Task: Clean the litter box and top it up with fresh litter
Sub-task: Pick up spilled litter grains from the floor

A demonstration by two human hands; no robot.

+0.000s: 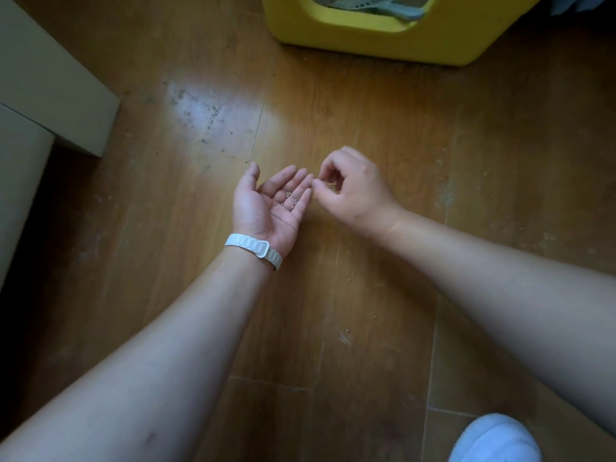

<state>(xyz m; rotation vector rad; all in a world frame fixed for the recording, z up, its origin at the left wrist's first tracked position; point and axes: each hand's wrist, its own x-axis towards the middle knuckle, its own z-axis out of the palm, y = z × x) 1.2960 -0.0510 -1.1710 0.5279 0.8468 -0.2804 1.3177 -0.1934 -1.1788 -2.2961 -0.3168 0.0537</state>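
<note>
Head camera looked down on a wooden floor strewn with stray litter. The left hand lay palm up with fingers straight and relaxed, a few grains resting on them; a white band circled its wrist. The right hand was curled beside those fingertips, thumb and forefinger pinched round a tan speck of litter. The yellow litter box stood on the floor well beyond both hands, a blue-grey scoop lying inside its opening.
</note>
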